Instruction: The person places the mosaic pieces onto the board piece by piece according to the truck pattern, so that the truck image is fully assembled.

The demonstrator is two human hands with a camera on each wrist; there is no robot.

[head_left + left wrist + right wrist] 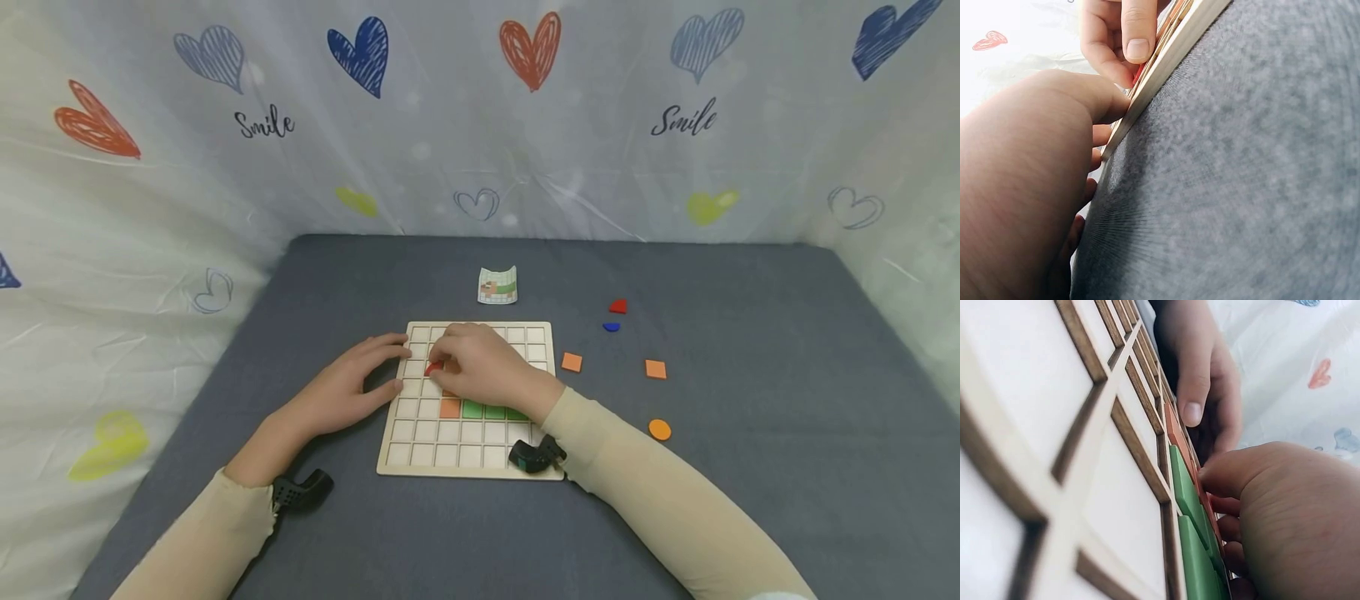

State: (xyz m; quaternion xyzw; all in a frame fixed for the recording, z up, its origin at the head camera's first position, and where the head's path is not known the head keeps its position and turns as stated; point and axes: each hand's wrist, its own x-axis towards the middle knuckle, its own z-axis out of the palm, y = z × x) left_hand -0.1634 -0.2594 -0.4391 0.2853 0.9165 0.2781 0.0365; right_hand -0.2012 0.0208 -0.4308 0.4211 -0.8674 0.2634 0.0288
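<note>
Board (447,456) lies apparently steadied by left hand (347,386), fingers apart at its edge; right hand (491,367) pinches a red piece (432,368) between fingers.

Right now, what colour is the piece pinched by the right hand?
Red; the piece in the right hand shows best in the head view.

A grey tabletop (750,350) bears a gridded board (470,456); a card (498,286); loose pieces (656,369).
</note>
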